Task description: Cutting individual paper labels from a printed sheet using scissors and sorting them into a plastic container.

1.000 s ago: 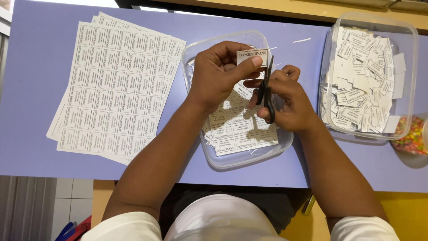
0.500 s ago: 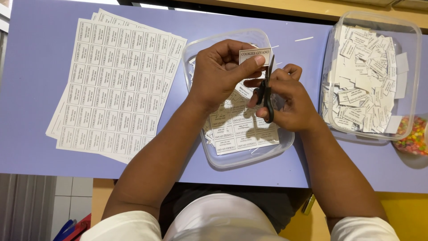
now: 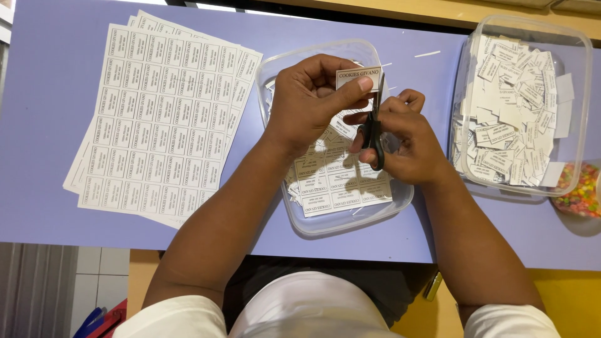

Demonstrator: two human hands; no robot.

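My left hand [image 3: 313, 100] pinches a small white printed label [image 3: 358, 77] between thumb and fingers, above a clear plastic tub [image 3: 325, 222]. My right hand [image 3: 404, 134] grips black-handled scissors [image 3: 374, 128], whose blades point up along the label's right edge. Partly cut label sheets [image 3: 338, 181] lie inside the tub beneath both hands.
A stack of uncut label sheets [image 3: 163, 119] lies on the purple table [image 3: 44, 81] at the left. A second clear tub [image 3: 523, 100] full of cut labels stands at the right. A container of coloured sweets [image 3: 579, 191] sits at the far right edge. A thin paper sliver [image 3: 427, 54] lies between the tubs.
Both hands stay almost still over the tub. The label and the scissors have shifted only slightly.
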